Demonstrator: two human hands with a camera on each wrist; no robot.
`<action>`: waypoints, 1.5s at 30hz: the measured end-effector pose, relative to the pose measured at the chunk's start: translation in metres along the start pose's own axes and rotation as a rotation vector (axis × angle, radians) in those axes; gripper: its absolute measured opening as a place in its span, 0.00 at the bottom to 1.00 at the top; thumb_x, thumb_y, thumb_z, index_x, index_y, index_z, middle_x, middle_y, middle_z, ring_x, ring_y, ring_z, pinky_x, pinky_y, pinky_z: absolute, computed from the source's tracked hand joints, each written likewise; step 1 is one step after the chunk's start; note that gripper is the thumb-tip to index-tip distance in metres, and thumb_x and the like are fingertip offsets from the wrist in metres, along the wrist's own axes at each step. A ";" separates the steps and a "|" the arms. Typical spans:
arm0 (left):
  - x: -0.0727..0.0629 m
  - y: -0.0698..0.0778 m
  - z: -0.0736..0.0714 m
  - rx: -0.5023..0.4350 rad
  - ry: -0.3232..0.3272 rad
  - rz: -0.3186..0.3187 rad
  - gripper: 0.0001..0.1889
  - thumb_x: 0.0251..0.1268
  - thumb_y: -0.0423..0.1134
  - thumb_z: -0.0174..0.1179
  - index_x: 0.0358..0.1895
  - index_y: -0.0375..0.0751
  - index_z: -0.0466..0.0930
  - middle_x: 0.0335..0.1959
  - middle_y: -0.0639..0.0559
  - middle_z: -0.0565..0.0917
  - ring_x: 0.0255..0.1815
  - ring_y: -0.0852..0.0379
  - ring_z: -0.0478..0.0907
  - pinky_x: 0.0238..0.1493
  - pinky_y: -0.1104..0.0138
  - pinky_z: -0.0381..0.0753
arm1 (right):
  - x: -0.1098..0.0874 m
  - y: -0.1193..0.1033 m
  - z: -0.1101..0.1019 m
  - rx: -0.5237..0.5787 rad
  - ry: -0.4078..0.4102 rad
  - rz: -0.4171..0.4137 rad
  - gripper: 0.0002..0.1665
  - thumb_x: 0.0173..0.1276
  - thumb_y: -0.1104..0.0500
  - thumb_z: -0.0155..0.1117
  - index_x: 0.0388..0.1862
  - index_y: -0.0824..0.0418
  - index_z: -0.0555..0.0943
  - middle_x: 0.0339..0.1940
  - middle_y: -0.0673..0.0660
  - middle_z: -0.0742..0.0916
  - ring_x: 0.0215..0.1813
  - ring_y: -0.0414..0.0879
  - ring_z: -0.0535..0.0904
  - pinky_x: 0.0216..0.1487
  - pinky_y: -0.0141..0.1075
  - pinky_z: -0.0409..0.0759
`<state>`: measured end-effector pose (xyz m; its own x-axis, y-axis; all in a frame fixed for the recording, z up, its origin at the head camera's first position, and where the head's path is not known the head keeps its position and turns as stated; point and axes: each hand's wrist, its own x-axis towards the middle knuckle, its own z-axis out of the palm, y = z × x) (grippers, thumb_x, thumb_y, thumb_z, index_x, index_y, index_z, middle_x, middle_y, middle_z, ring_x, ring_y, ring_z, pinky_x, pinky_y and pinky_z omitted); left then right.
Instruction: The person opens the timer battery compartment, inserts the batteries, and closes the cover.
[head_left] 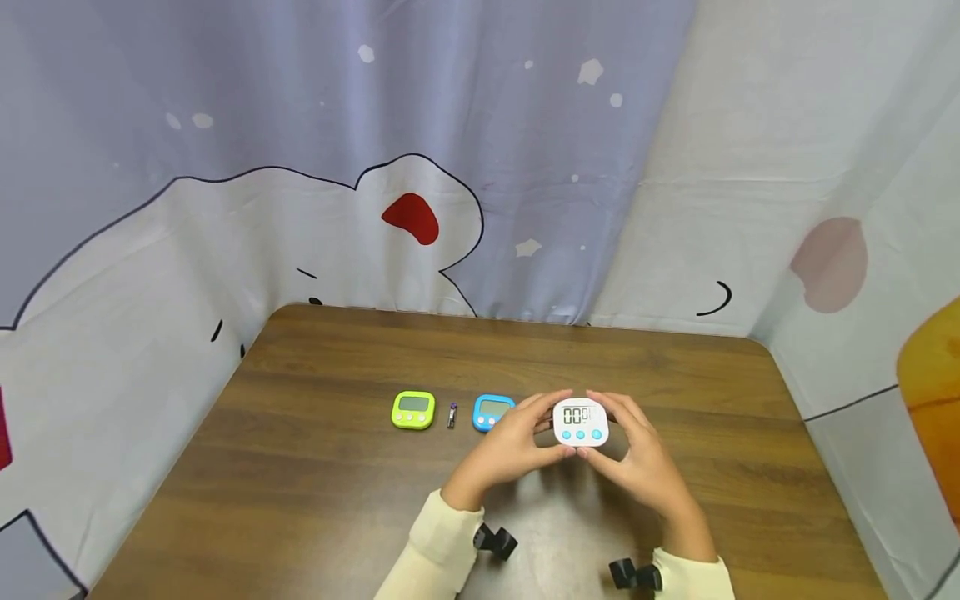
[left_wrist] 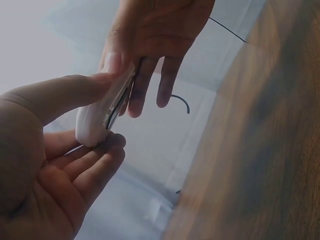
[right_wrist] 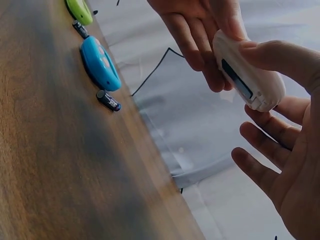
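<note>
Head view shows the left hand [head_left: 517,442] and the right hand [head_left: 641,462] together gripping a white timer [head_left: 581,425] at its 2 ends, above the table [head_left: 337,517] and to the right of the blue timer [head_left: 492,408]. The white timer has 3 blue buttons (its screen reads a large 00, with smaller digits beside it). Just left of the blue timer lies a battery [head_left: 452,415]; farther left of it sits a green timer [head_left: 413,410]. Right wrist view shows another battery [right_wrist: 109,100] just beside the blue timer, on the side away from the green timer.
</note>
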<state>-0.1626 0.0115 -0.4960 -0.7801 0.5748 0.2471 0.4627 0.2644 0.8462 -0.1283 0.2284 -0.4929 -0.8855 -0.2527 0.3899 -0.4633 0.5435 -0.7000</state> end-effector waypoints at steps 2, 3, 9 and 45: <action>0.000 0.001 -0.001 0.027 0.004 0.007 0.38 0.59 0.43 0.70 0.72 0.42 0.63 0.64 0.49 0.71 0.61 0.61 0.73 0.57 0.74 0.73 | 0.000 0.004 0.001 -0.007 -0.008 0.003 0.47 0.52 0.58 0.80 0.70 0.53 0.69 0.63 0.51 0.75 0.60 0.44 0.73 0.58 0.44 0.73; 0.000 0.001 -0.002 0.034 0.006 0.009 0.38 0.59 0.43 0.71 0.72 0.42 0.64 0.63 0.50 0.71 0.60 0.61 0.73 0.57 0.74 0.73 | 0.000 0.005 0.001 -0.015 -0.013 0.001 0.46 0.53 0.57 0.80 0.70 0.53 0.69 0.63 0.50 0.75 0.60 0.44 0.73 0.58 0.44 0.73; -0.001 0.000 -0.003 0.067 -0.011 -0.007 0.38 0.59 0.41 0.71 0.71 0.43 0.64 0.62 0.50 0.73 0.59 0.62 0.74 0.57 0.72 0.74 | -0.001 0.010 0.003 -0.056 -0.053 0.006 0.43 0.55 0.51 0.78 0.69 0.54 0.70 0.62 0.47 0.75 0.62 0.46 0.71 0.61 0.50 0.70; -0.011 -0.014 -0.030 0.364 -0.032 -0.184 0.43 0.60 0.48 0.68 0.76 0.51 0.55 0.70 0.48 0.66 0.69 0.50 0.65 0.64 0.55 0.70 | -0.005 0.041 0.017 -0.134 -0.093 0.132 0.43 0.57 0.51 0.77 0.68 0.62 0.69 0.61 0.59 0.77 0.63 0.57 0.70 0.61 0.57 0.68</action>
<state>-0.1731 -0.0215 -0.4968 -0.8530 0.5144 0.0877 0.4400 0.6187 0.6508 -0.1437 0.2386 -0.5336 -0.9407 -0.2410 0.2388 -0.3393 0.6770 -0.6531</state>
